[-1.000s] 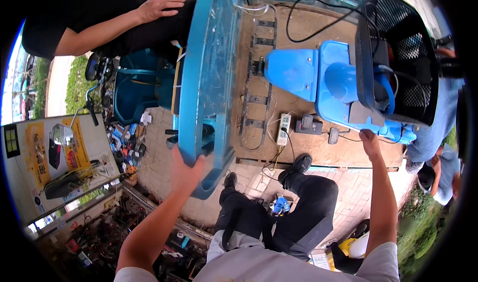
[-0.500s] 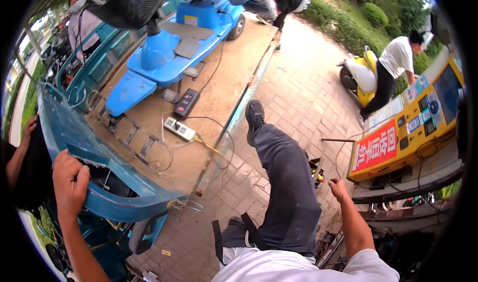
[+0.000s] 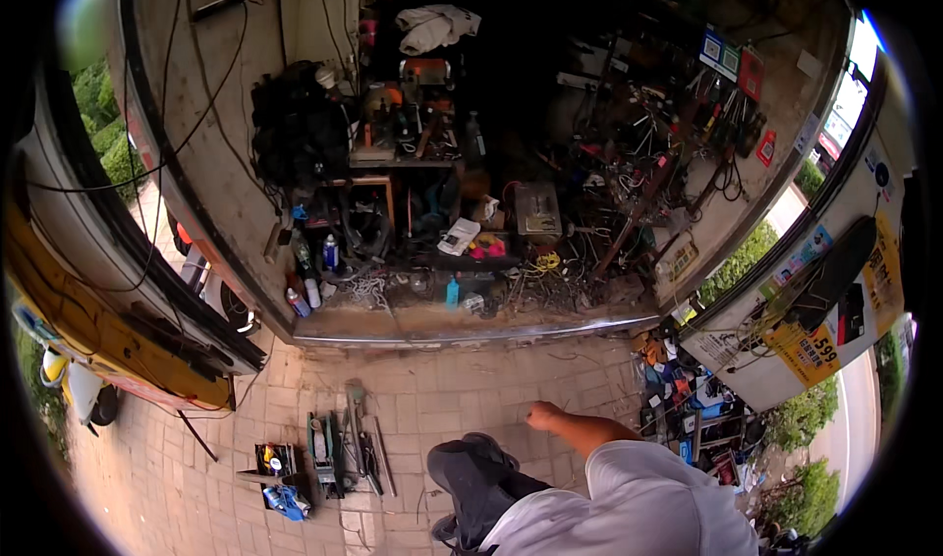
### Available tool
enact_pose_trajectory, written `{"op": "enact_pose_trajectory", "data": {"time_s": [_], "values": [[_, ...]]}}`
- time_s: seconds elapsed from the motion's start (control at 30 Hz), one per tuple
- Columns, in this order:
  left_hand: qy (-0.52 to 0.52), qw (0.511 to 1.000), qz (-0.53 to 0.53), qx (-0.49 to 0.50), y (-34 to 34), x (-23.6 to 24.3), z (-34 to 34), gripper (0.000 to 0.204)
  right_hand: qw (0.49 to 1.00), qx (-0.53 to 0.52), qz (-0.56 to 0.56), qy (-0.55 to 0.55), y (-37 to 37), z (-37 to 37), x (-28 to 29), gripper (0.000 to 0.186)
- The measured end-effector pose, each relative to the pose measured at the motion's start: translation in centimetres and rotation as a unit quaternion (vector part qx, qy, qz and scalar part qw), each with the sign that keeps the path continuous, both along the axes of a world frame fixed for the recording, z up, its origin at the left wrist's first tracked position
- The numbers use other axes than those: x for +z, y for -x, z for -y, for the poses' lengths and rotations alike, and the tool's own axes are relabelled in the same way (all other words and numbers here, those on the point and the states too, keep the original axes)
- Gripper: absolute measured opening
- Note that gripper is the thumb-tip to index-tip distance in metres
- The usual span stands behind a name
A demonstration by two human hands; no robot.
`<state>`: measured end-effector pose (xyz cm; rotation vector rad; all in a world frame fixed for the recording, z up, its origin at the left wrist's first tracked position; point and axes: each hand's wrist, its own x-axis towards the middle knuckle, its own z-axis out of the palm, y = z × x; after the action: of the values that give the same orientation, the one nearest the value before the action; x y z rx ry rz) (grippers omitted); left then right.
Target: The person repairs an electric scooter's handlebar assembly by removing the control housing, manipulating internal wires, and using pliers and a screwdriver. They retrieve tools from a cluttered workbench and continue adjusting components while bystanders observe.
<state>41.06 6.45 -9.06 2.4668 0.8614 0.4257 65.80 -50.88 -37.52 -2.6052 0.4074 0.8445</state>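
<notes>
My right hand hangs over the brick paving in front of the workshop opening. Its fingers are curled closed, with nothing visible in them, and it touches nothing. My left hand is out of view. On the paving to the left of my dark-trousered legs lie a black open toolbox with tools and a blue item in it, a dark green jack-like metal frame, and several long bars.
Inside the workshop, tools, bottles and cables crowd the shelves and floor. A metal-edged sill crosses its front. Parts and boxes pile up at right, below an open door panel. The yellow panel stands at left with hanging cables.
My view has swung right from the cart with the blue scooter to the workshop opening. My left hand, which rested on the cart's blue-green rim, has left the picture.
</notes>
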Motion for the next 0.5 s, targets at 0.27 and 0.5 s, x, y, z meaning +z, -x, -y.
{"op": "enact_pose_trajectory", "data": {"time_s": [0.27, 0.5], "values": [[0.34, 0.925, -0.137, -0.1, -22.6, -15.2, 20.7, 0.025, 0.996, -0.049, -0.062, -0.028, 7.0, 19.1, -5.7, 0.045], [0.558, 0.787, -0.253, 0.071, -43.3, -19.6, 49.3, 0.066, 0.855, -0.017, 0.416, -0.309, -19.5, 12.5, 12.9, 0.038]]}}
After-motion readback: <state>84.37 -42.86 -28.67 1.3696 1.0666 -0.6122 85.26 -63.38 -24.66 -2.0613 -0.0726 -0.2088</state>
